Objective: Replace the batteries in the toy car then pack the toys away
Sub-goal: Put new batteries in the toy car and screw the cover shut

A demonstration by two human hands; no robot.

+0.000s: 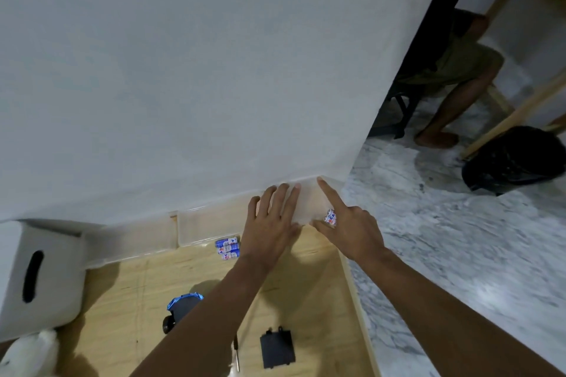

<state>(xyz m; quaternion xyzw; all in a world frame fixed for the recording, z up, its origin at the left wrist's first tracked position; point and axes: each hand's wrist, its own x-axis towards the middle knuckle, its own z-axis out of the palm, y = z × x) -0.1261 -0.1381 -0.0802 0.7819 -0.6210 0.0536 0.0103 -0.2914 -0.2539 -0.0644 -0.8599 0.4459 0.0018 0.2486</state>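
Two hands meet at a clear plastic box (196, 229) against the wall: the left hand (272, 220) lies flat on it, fingers straight, while the right hand (352, 232) curls its lower fingers round a battery (330, 217), white with blue and red lettering, forefinger stretched out. Like-labelled spare batteries (227, 247) lie just beside the box, and the toy car (182, 306), dark with blue trim, sits nearer on the wooden table (306, 291), half hidden under the left forearm.
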